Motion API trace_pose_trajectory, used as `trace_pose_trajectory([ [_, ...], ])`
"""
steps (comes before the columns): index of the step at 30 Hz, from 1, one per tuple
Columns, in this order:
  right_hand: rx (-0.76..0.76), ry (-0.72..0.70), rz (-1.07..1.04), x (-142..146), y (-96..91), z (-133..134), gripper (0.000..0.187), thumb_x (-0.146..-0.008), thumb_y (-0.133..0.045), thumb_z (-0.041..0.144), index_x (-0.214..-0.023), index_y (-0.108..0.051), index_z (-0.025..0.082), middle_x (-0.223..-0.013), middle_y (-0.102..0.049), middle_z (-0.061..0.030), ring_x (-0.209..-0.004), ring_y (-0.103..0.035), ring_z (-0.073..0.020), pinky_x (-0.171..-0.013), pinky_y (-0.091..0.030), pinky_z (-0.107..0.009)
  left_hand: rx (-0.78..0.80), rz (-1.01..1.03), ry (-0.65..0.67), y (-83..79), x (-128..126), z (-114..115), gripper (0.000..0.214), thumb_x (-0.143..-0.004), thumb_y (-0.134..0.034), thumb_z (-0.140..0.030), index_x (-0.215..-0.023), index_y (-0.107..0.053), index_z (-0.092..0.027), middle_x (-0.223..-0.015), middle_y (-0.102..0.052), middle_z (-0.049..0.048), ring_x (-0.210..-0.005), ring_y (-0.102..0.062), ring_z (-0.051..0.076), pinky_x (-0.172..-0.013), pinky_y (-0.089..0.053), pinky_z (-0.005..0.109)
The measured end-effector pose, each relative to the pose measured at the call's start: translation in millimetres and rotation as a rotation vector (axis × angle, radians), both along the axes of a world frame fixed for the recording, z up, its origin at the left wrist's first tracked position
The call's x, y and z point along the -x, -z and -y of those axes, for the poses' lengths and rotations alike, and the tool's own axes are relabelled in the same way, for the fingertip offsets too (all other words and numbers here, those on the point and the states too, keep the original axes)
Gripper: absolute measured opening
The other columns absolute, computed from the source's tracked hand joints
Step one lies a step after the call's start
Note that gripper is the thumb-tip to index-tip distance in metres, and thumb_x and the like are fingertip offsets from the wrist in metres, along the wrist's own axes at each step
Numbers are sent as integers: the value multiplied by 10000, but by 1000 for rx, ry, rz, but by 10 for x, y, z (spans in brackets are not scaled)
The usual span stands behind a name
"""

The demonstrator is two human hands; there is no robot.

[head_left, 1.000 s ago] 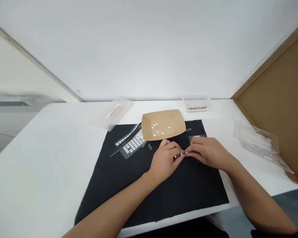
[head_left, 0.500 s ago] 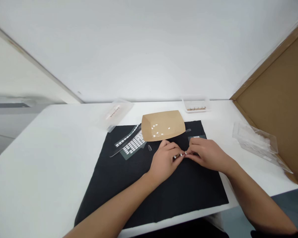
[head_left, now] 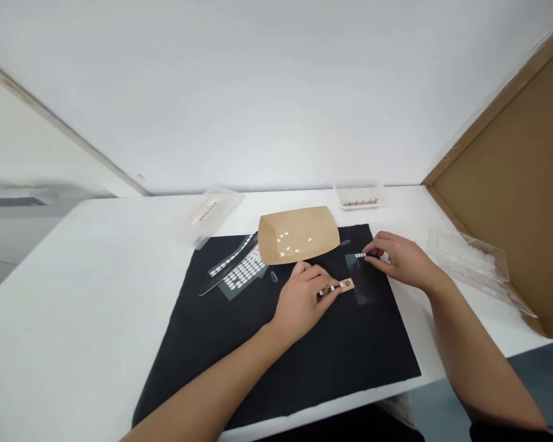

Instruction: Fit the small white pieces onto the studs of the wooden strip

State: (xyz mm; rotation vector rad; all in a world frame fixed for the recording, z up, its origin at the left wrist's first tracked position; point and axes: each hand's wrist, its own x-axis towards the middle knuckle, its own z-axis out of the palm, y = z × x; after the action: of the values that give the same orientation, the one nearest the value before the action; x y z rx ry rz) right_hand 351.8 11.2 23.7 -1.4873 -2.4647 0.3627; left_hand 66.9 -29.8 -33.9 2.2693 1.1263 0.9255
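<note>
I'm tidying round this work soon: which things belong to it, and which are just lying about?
Seemingly in use:
tan strip, in the left hand
right sheet, at the right hand
brown tray, perhaps

Apparently lying about:
pouch
clear box

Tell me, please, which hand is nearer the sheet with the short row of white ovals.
Right: the right hand is at the sheet's upper-right corner; the left hand, holding a wooden strip, is left of it.
</note>
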Motion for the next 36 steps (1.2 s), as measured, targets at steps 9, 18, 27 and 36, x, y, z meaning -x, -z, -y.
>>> trace_pose_trajectory([
  [9,-50,-22,86,96,157,-59,140,-1036,-662,294,-1110,-774,253,-1102,-734,-38,-973,-686,-180,-717,-457,-264,-10,13,4,-29,20,16,87,-996,-711,-264,-1028,-785,-231,-949,-730,58,-922,-584,235,-858,-505,403],
  [18,-115,-37,337,259,39,-79,164,-1058,-624,254,-987,-771,237,-1011,-743,-35,-914,-659,-185,-605,-314,-311,2,27,59,-32,90,-14,165,-957,-783,-347,-1082,-764,-241,-998,-724,55,-972,-627,237,-920,-489,421],
  [27,-159,-73,468,389,3,-13,251,-1083,-555,214,-877,-696,195,-945,-721,-70,-862,-628,-212,-604,-281,-345,13,4,55,-47,83,3,186,-948,-787,-337,-1100,-755,-235,-1015,-720,63,-990,-620,249,-918,-502,422],
  [36,-153,-40,460,440,56,-20,209,-1064,-549,182,-909,-689,183,-963,-719,-90,-859,-628,-215,-622,-320,-329,25,-18,67,-43,88,2,200,-951,-785,-357,-1104,-757,-232,-1018,-715,64,-989,-612,247,-914,-507,423],
])
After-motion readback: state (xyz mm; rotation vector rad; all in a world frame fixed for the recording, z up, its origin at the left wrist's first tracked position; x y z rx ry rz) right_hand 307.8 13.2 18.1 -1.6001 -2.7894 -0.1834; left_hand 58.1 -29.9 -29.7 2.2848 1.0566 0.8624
